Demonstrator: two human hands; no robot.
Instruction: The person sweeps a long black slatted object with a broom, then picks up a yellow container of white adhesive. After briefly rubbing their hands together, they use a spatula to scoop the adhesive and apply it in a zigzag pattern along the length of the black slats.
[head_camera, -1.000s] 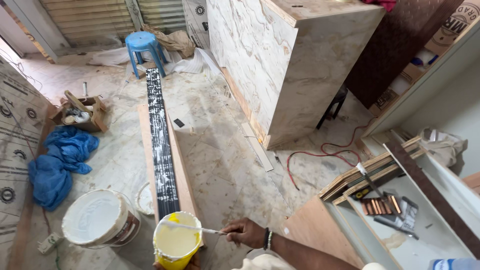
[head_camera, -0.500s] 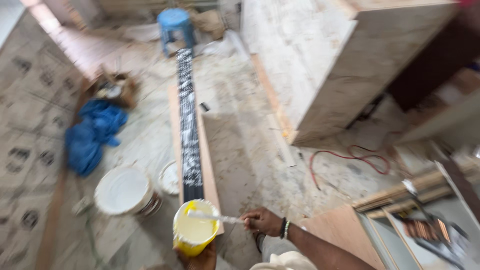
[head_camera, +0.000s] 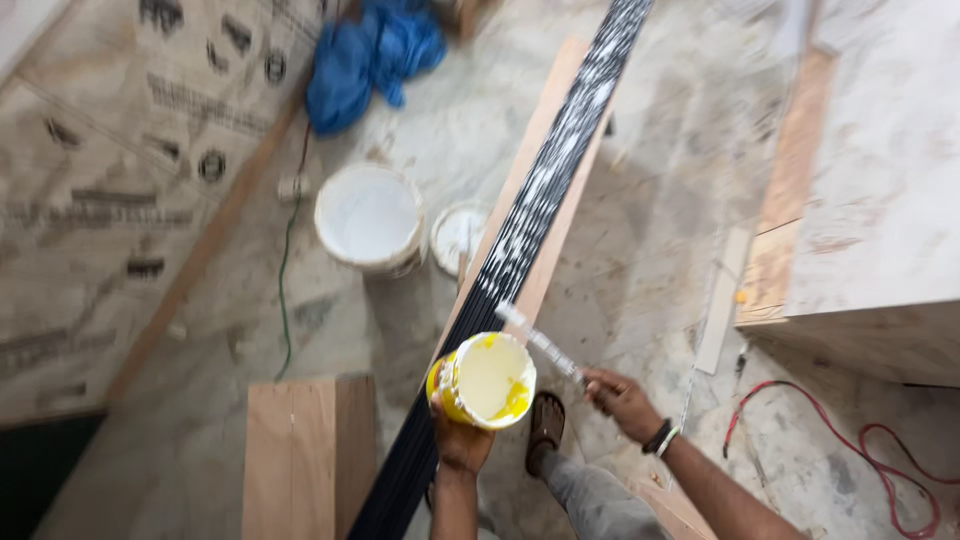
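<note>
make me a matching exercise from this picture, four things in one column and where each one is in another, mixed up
Things:
1. yellow tub
2. white bucket
3. blue cloth
4. red cable

Places:
a. on the floor at lower right
b. held in the left hand, over the long dark strip
c. heaped at the top, left of the strip
d. standing on the floor left of the strip, beside a small white lid

Pairs: 1-b, 2-d, 3-c, 4-a
</note>
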